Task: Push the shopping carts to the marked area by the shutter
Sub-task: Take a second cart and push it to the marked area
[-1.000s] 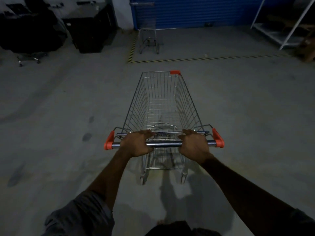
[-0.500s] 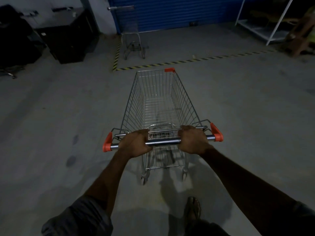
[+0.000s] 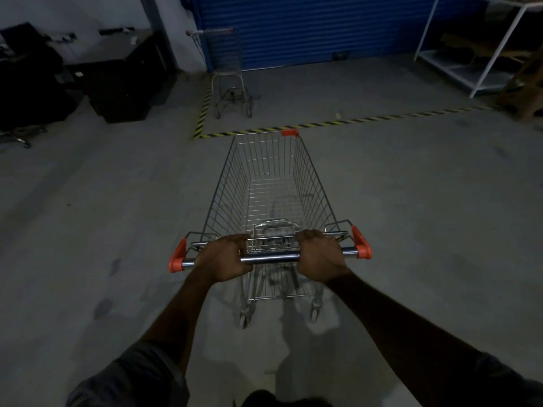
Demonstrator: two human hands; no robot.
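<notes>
An empty wire shopping cart (image 3: 270, 183) with orange corner caps stands in front of me on the concrete floor. My left hand (image 3: 224, 258) and my right hand (image 3: 320, 257) each grip its chrome handle bar (image 3: 270, 257). The cart's front edge lies just short of the yellow-black floor tape (image 3: 346, 122) that marks the area. Inside that area, a second cart (image 3: 227, 74) stands at the left corner, close to the blue shutter (image 3: 323, 27).
Dark cabinets and boxes (image 3: 117, 86) line the left wall beside a pillar. A white metal shelf frame (image 3: 482, 45) and a wooden object (image 3: 526, 83) stand at the right. Bare concrete floor lies to both sides of my cart.
The cart and I have rolled forward. The tape line and shutter are nearer, and the cart's nose now reaches the tape. Both hands keep their grip on the bar.
</notes>
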